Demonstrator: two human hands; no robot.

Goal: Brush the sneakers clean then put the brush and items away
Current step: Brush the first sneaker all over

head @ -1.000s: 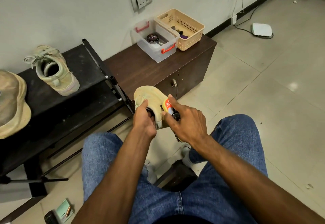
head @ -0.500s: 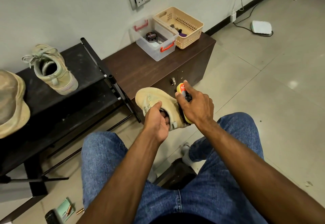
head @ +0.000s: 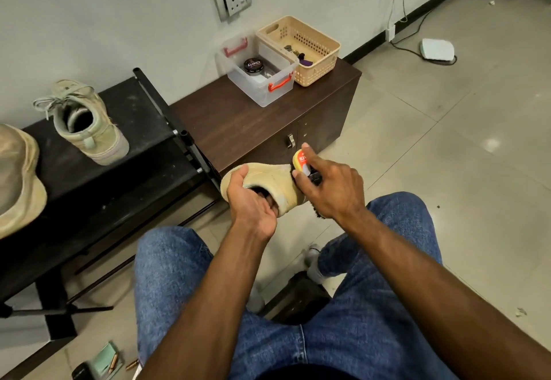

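My left hand [head: 253,200] grips a tan sneaker [head: 274,181] by its opening, fingers tucked inside, holding it in the air above my knees. My right hand [head: 334,188] grips a shoe brush [head: 302,163] with a yellow and red label, and its dark bristles press against the sneaker's right side. A second, pale green sneaker [head: 86,123] stands upright on the black shoe rack [head: 143,153] at the left.
A dark wooden cabinet [head: 238,123] carries a clear plastic box [head: 259,72] with red handles and a polish tin [head: 253,66] inside, beside a beige basket [head: 301,48]. A tan hat [head: 18,177] lies at the far left. Small items lie on the floor [head: 104,361].
The sneaker has turned and lifted a little while my right hand slid the brush up and to the right along its side.
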